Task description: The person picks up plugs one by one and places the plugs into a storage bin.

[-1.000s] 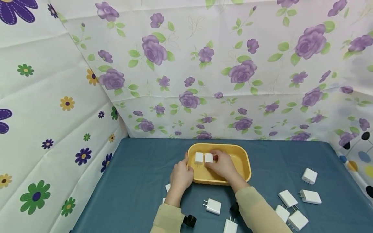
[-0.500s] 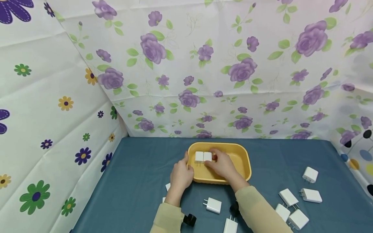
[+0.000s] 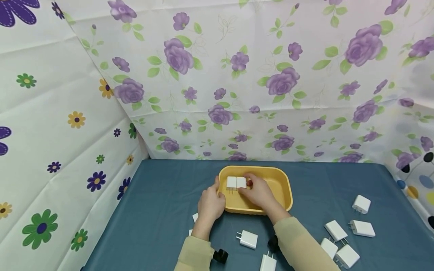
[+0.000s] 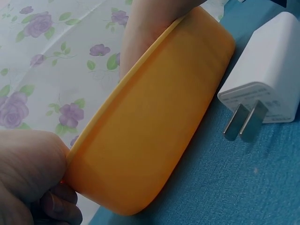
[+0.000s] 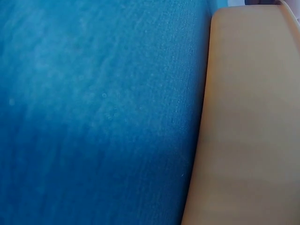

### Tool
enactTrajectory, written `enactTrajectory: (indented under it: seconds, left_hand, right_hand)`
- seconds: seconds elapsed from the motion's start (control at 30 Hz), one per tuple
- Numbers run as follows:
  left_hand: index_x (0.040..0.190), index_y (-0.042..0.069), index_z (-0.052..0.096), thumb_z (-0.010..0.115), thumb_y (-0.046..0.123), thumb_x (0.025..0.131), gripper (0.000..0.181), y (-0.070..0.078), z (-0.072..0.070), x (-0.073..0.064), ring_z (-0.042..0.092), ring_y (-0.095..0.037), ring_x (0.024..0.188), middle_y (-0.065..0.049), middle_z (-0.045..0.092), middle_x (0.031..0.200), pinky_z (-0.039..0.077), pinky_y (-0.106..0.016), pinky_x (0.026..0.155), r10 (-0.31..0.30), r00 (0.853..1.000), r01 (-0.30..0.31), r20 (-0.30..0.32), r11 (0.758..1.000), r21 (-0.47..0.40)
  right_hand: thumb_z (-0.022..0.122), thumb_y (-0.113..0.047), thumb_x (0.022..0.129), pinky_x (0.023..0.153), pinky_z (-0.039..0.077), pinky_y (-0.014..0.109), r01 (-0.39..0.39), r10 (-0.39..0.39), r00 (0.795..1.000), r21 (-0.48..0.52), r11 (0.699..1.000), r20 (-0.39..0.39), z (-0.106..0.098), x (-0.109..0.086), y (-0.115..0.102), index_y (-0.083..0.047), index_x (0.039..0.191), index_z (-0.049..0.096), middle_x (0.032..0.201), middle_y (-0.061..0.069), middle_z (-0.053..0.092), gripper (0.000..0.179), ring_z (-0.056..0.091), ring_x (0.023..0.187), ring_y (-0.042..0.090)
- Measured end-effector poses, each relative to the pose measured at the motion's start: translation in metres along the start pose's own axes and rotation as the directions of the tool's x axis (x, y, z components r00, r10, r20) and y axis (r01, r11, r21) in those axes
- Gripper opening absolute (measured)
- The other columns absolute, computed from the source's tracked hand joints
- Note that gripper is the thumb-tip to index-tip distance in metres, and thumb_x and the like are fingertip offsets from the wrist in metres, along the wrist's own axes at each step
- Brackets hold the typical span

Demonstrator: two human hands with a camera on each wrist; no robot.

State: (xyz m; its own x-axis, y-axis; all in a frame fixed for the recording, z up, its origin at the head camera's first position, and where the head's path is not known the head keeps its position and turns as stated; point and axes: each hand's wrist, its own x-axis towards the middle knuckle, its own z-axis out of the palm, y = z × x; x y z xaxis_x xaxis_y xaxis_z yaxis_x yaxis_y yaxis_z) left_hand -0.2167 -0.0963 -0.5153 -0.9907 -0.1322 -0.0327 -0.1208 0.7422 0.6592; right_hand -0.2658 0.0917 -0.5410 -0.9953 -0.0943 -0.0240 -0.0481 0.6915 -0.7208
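A yellow plastic tray [image 3: 282, 194] stands near the back of the table. My left hand [image 3: 211, 203] grips its left end, thumb at the rim and fingers curled against the outside in the left wrist view. Inside the tray, a white charger [image 3: 231, 182] lies with its prongs toward me. Right beside it is a second charger [image 3: 241, 182], pinched between the thumb and fingers of my right hand [image 3: 259, 192]. The right wrist view shows mainly the tray's outer wall [image 5: 248, 117]; the right hand's grip is hidden there.
Between my forearms lies a charger [image 3: 248, 239], with another charger [image 3: 268, 262] at the front edge of view. Several more chargers [image 3: 346, 256] are scattered to the right. Partly hidden chargers [image 3: 195, 217] sit by my left wrist. A flowered cloth [image 3: 220, 75] hangs behind the blue-covered table [image 3: 169, 199].
My right hand has slid its charger left, closing the small gap to the charger beside it. The left hand has stayed on the tray.
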Motion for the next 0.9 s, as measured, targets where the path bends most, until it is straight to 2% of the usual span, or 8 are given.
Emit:
enactTrajectory:
  seconds: [0.23,0.37,0.6,0.73,0.9]
  left_hand:
    - [0.163,0.012,0.048,0.063,0.012,0.101,0.064,0.0005,0.0004,-0.0010,0.069,-0.026,0.078,-0.020,0.071,0.135,0.051,-0.046,0.065,-0.004,1.000,0.004,-0.001,1.000,0.001]
    - [0.163,0.012,0.047,0.063,0.011,0.102,0.064,0.0001,-0.0002,-0.0012,0.065,-0.025,0.070,-0.021,0.071,0.133,0.049,-0.045,0.062,0.000,1.000,0.000,0.004,1.000,-0.005]
    - [0.163,0.012,0.048,0.063,0.011,0.102,0.063,0.0007,-0.0002,-0.0002,0.069,-0.027,0.074,-0.020,0.073,0.131,0.052,-0.046,0.063,0.006,1.000,-0.006,-0.005,1.000,0.002]
    - [0.163,0.012,0.047,0.063,0.011,0.102,0.063,0.0008,0.0000,-0.0004,0.060,-0.022,0.063,-0.022,0.073,0.130,0.047,-0.042,0.059,0.008,1.000,-0.008,-0.003,1.000,-0.008]
    - [0.163,0.011,0.047,0.063,0.011,0.102,0.063,0.0001,0.0006,-0.0008,0.058,-0.020,0.062,-0.022,0.073,0.130,0.046,-0.042,0.060,0.010,1.000,-0.010,-0.001,1.000,-0.003]
  right_hand:
    - [0.085,-0.028,0.093,0.095,0.053,0.049,0.008,-0.008,1.000,0.000,1.000,0.000,-0.0002,-0.0020,-0.0012,-0.007,0.143,0.064,0.105,0.009,0.069,0.058,0.060,0.093,0.028]
    - [0.084,-0.028,0.093,0.094,0.053,0.049,0.007,-0.007,1.000,0.000,1.000,0.001,-0.0004,-0.0027,-0.0023,-0.007,0.143,0.064,0.103,0.008,0.068,0.058,0.060,0.092,0.028]
    - [0.085,-0.028,0.093,0.093,0.052,0.049,0.012,-0.012,1.000,0.003,1.000,0.002,-0.0029,-0.0030,-0.0051,-0.005,0.142,0.064,0.099,0.007,0.065,0.058,0.059,0.091,0.028]
    - [0.085,-0.028,0.093,0.093,0.052,0.048,0.013,-0.013,1.000,-0.002,1.000,0.003,-0.0027,-0.0025,-0.0045,-0.005,0.142,0.064,0.098,0.006,0.065,0.058,0.058,0.091,0.028]
    - [0.085,-0.027,0.093,0.094,0.053,0.049,0.008,-0.008,1.000,-0.003,1.000,0.002,-0.0014,-0.0027,-0.0031,-0.005,0.142,0.064,0.100,0.007,0.066,0.058,0.059,0.091,0.028]
